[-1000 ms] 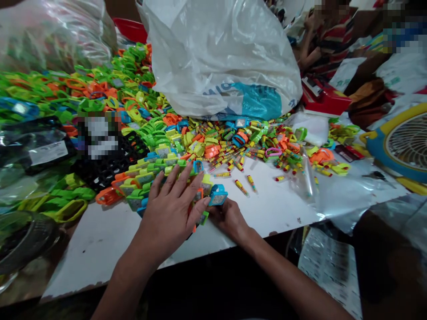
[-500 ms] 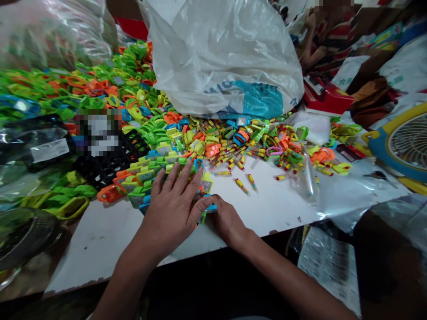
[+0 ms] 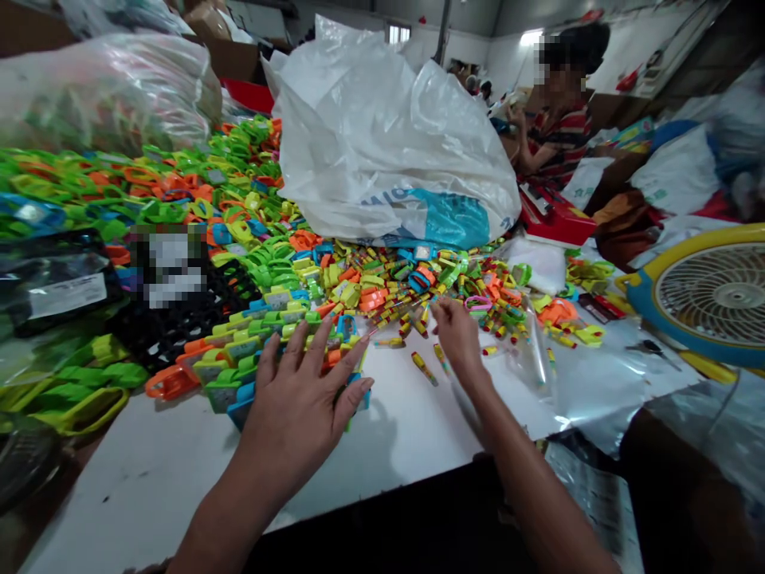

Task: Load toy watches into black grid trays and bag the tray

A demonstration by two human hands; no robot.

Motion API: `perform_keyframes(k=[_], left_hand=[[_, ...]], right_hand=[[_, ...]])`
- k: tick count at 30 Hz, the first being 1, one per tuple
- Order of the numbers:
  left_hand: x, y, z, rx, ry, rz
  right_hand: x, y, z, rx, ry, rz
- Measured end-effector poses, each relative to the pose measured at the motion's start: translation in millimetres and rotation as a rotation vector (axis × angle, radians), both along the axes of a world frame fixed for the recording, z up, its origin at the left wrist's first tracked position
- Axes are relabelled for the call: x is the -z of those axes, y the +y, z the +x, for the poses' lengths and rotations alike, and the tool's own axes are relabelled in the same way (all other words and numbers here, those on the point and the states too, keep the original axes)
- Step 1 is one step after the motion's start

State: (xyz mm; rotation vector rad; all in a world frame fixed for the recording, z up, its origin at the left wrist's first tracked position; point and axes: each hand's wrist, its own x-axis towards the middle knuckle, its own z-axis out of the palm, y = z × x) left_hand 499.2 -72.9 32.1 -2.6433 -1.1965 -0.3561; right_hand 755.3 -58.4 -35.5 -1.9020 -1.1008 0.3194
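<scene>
White table (image 3: 406,430), left hand (image 3: 302,402) fingers splayed on toys (image 3: 239,351), right hand (image 3: 457,331) fingers hidden, grip unclear.

The left hand (image 3: 299,406) covers the near end of the row of toy cases (image 3: 251,351). We cannot tell whether the right hand (image 3: 457,335) has a small stick (image 3: 421,367) in its grip, because its fingertips are hidden. The fan (image 3: 705,295) runs off the right edge. 1 blurred patch (image 3: 170,267) masks part of the black tray (image 3: 179,327).
</scene>
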Motion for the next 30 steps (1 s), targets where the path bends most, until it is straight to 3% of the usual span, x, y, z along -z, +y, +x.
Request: perform_keyframes(k=[2, 6, 10, 15, 20, 25, 30], left_hand=[[-0.7, 0, 0, 0.0, 0.0, -0.01], [-2.4, -2, -1, -0.017, -0.014, -0.033], [-4.6, -5, -1, -0.013, -0.018, -0.078], [-5.8, -5, -1, -0.015, -0.012, -0.095], [-4.4, -3, -2, 0.005, -0.008, -0.067], [-5.3, -4, -2, -0.001, 0.006, -0.088], [-4.8, -4, -1, -0.004, 0.004, -0.082]], right_hand=[[-9.4, 27, 30, 0.169, -0.105, -0.131], [-10.2, 51, 51, 0.146, -0.063, -0.223], [3.7, 16, 23, -0.002, 0.11, -0.189], [10.2, -40, -43, -0.415, 0.515, -0.01], [22.4, -40, -87, -0.587, 0.662, 0.092], [38.5, -34, -85, -0.669, 0.531, 0.09], [32.9, -40, -81, -0.707, 0.293, 0.085]])
